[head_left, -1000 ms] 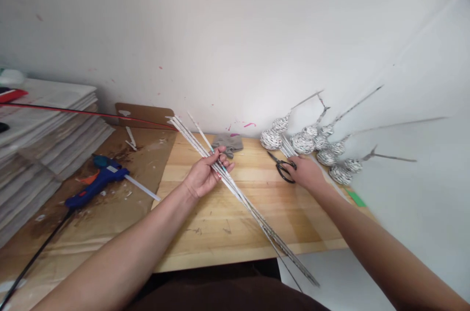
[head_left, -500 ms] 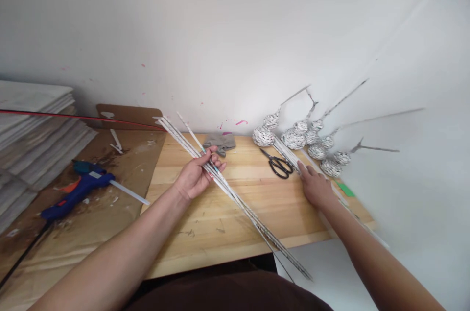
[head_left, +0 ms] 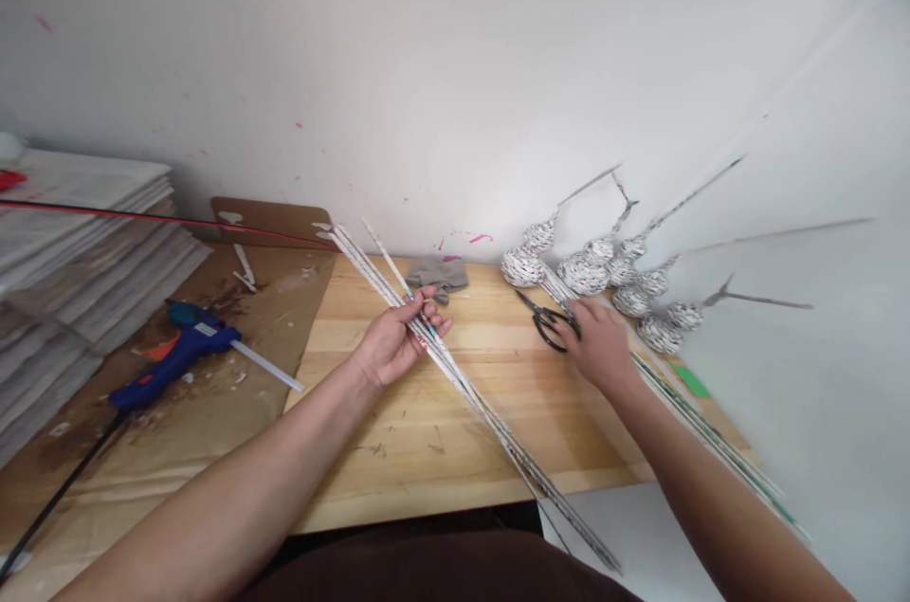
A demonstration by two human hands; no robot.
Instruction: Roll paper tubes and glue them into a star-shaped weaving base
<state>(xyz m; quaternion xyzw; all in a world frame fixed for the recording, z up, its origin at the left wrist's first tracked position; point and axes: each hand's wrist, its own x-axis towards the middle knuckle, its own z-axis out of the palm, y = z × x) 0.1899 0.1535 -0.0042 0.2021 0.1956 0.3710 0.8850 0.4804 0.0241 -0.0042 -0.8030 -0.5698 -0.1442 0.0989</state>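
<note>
My left hand (head_left: 396, 337) is closed around a bundle of thin rolled-paper sticks (head_left: 490, 412), which slants from upper left down past the table's front edge. One stick (head_left: 384, 249) stands apart from the others at the top. My right hand (head_left: 603, 346) has its thumb and fingers on the black handles of a pair of scissors (head_left: 546, 321), which lie on the wooden table with the blades pointing up and left. More paper sticks (head_left: 555, 284) run beneath that hand and come out under the forearm.
Several woven paper gourd shapes (head_left: 522, 267) with long stems stand by the wall. A grey cloth (head_left: 439, 274) lies at the back. To the left are a blue glue gun (head_left: 177, 360), brown covering (head_left: 242, 393) and a paper stack (head_left: 92, 251). A green piece (head_left: 689, 381) lies right.
My right hand has moved left from the paper sticks on the table onto the scissors' handles. My left hand keeps its grip on the bundle. The whole view has shifted slightly.
</note>
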